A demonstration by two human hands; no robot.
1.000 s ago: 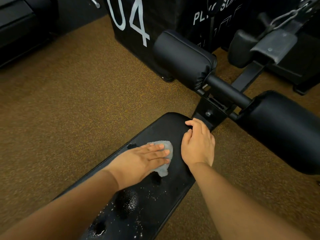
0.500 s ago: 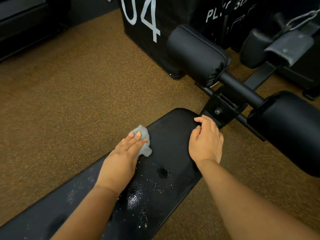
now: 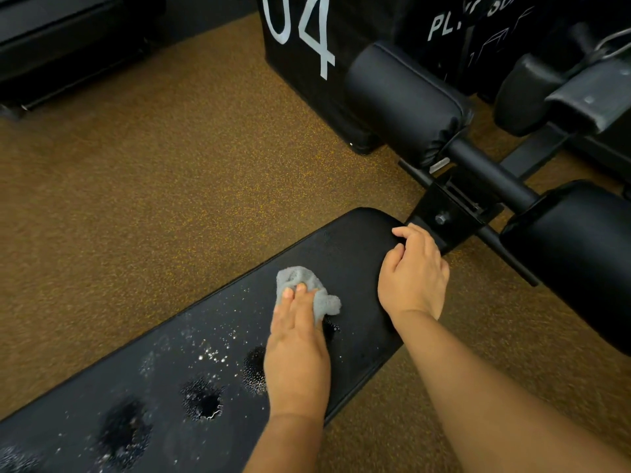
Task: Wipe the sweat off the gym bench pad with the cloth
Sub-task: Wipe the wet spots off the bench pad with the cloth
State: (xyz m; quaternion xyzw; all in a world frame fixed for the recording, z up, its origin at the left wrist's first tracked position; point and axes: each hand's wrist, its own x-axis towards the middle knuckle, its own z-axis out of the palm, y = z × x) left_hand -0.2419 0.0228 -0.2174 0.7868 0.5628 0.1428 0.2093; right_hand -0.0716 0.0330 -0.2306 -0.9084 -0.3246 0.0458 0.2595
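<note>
Brown floor point(image 3: 170, 199) frames the wet black surface point(image 3: 355, 264); left hand point(image 3: 297, 356) presses grey cloth point(image 3: 297, 276) flat-fingered, right hand point(image 3: 415, 278), right of it, grips the surface's end

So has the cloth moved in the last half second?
Yes. The cloth slid from the left edge of the bench pad toward its middle, nearer the right hand.

Warm, rather dim light fell evenly from above. Drops on the bench pad point(image 3: 355, 268) glinted white. The black box point(image 3: 358, 107) lost its detail in shadow. The wide lens bent the edges, and the lower right corner was softly blurred.
</note>
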